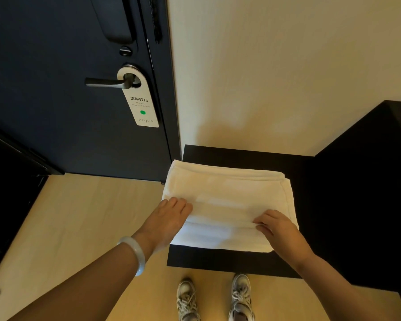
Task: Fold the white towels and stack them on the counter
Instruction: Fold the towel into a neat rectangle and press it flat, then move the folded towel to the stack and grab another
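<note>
A folded white towel [229, 200] lies on the small black counter [218, 260], its left edge hanging slightly past the counter's side. My left hand [169, 218] rests flat on the towel's near-left corner with straight fingers. My right hand [278, 228] pinches a fold of the top layer near the towel's right front. Layered edges show along the towel's far side, and whether this is one towel or a stack is unclear.
A dark door [79, 100] with a lever handle and a white hanger sign [140, 100] stands at the left. A tall black cabinet side [361, 181] rises right of the counter. A pale wall lies behind it. My shoes [215, 300] stand on light wood floor.
</note>
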The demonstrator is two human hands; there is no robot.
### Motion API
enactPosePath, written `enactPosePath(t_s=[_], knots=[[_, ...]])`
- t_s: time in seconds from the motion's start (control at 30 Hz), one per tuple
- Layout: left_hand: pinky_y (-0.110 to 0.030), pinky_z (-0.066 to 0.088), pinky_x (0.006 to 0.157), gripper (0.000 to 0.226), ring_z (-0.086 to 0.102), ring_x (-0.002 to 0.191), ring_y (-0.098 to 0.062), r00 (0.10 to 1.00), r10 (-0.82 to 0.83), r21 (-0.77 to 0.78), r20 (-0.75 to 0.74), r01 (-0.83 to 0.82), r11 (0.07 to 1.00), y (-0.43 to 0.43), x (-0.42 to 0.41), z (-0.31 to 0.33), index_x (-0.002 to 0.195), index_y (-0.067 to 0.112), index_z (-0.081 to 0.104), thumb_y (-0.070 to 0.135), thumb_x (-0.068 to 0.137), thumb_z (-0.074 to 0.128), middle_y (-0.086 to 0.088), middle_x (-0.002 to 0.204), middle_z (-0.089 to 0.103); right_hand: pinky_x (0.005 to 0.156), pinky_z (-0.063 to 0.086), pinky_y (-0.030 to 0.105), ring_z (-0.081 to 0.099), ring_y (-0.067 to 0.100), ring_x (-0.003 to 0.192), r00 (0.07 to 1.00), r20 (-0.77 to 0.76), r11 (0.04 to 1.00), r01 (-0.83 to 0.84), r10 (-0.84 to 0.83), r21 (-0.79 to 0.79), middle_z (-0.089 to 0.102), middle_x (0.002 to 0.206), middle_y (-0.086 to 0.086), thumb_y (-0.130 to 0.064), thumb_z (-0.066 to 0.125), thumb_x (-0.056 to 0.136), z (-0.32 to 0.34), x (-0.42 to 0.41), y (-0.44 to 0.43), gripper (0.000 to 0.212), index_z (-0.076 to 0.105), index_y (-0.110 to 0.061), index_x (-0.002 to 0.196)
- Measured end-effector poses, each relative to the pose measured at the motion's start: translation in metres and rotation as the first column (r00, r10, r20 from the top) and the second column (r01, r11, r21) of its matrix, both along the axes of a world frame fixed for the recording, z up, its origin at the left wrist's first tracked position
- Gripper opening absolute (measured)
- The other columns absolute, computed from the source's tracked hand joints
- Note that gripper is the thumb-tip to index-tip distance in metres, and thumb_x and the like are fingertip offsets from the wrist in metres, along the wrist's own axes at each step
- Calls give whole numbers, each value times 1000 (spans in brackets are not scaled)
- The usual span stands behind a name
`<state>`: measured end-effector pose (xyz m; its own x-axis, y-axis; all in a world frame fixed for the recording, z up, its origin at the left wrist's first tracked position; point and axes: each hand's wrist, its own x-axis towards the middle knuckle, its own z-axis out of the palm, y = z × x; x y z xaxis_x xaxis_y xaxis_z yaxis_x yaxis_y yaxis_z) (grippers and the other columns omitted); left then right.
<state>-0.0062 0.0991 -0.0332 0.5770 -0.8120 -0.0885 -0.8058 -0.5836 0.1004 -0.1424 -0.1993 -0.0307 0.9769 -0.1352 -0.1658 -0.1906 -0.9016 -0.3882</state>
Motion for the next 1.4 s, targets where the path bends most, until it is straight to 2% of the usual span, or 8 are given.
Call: enactPosePath(t_s=[0.37, 0.47, 0.53, 0.63, 0.73, 0.93, 1.13, 1.4], knots=[[-25, 46, 53, 47, 56, 60, -15, 999, -37, -9, 31, 38, 999, -6, 5, 7, 71, 20, 68, -2, 33, 85, 3, 69, 59, 98, 48, 25, 54, 6, 102, 989, -123, 996, -89, 88, -5, 59, 110, -12, -27, 51, 101, 4, -1, 0, 21, 70, -26, 111], [-38, 53, 87, 45, 64, 105, -29, 998, 52, -64, -22, -53, 997, -25, 3, 5, 112, 15, 69, 8, 69, 79, -8, 117, 66, 115, 34, 30, 46, 13, 127, 1000, -26, 1000, -4, 3, -25, 53, 137, -5, -32, 48, 102, 10, 19, 14, 34, 58, -22, 133], [-53, 18, 119, 62, 17, 150, -32, 982, 112, 53, -154, -105, 993, -40, 2, 1, 154, 21, 29, 37, 99, 52, -6, 163, 17, 122, 11, 38, 17, 21, 150, 996, -87, 997, -15, 9, -76, 21, 162, -3, -43, 43, 102, 7, 36, 28, 56, 28, -25, 154], [-64, -11, 115, 74, -33, 143, -29, 962, 176, 230, -207, -127, 965, -50, 5, -18, 150, 36, -24, 70, 88, -2, 5, 156, -36, 118, -14, 54, -23, 28, 149, 970, -241, 973, -79, 25, -218, -22, 162, -3, -65, 21, 97, -14, 48, 40, 74, -10, -32, 156], [-66, -13, 113, 76, -38, 141, -27, 957, 193, 270, -217, -131, 954, -44, 7, -36, 146, 40, -32, 73, 81, -12, 7, 153, -42, 116, -17, 59, -28, 29, 146, 970, -244, 954, -70, -3, -291, -28, 160, -3, -74, -7, 81, -32, 44, 34, 85, -17, -33, 154], [-66, -11, 114, 85, -37, 142, -27, 961, 177, 289, -212, -111, 951, -44, 8, -37, 143, 39, -37, 72, 65, -39, 8, 152, -44, 119, -16, 47, -28, 21, 146, 977, -211, 955, -26, -39, -295, -23, 162, 0, -69, -2, 90, -33, 25, 2, 77, -20, -27, 153], [-54, -7, 119, 66, -22, 148, -31, 894, 332, 389, -300, -203, 899, -74, -9, 15, 156, 31, -11, 57, 101, 14, 0, 161, -26, 120, -11, 40, -13, 15, 151, 973, -193, 991, 110, -124, -83, -8, 165, -2, -50, 32, 103, 9, 11, -29, 68, -2, -26, 157], [-31, 47, 99, 43, 59, 115, -17, 904, 160, 236, -396, -69, 969, -254, -87, 81, 134, 21, 51, 47, 103, 38, 1, 130, 59, 120, 20, 32, 21, 9, 147, 951, -143, 958, 283, -275, 41, 27, 159, -9, -41, 47, 102, 121, -92, -173, 53, 33, -30, 151]])
